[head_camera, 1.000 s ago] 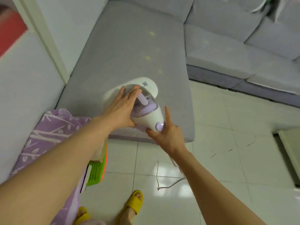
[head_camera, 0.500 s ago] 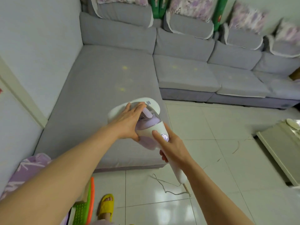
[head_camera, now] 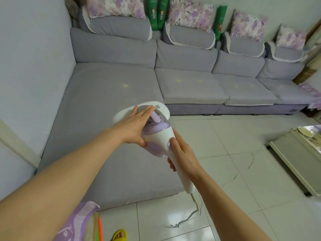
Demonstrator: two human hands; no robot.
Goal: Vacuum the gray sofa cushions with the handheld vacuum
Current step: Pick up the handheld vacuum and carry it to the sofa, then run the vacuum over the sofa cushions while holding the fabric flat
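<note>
A white and lilac handheld vacuum (head_camera: 160, 136) hovers over the near right part of the long gray chaise cushion (head_camera: 90, 119). My right hand (head_camera: 182, 155) grips its white handle, thumb on the round lilac button. My left hand (head_camera: 133, 126) lies over the clear dust cup and wide head. The gray seat cushions (head_camera: 191, 86) run to the right along the sofa, with small yellow specks on them, one on the chaise (head_camera: 125, 85). The vacuum's cord (head_camera: 189, 214) trails onto the floor.
A white wall (head_camera: 31, 66) borders the chaise on the left. Floral pillows (head_camera: 189, 13) sit atop the back cushions. A pale low table (head_camera: 298, 157) stands at right on the tiled floor (head_camera: 225, 136). A purple cloth (head_camera: 78, 223) and a yellow slipper (head_camera: 119, 234) are near my feet.
The view has tilted up, so more of the sofa shows. My right hand has slid back from the vacuum's button end to wrap the handle; the vacuum has lifted off the cushion edge.
</note>
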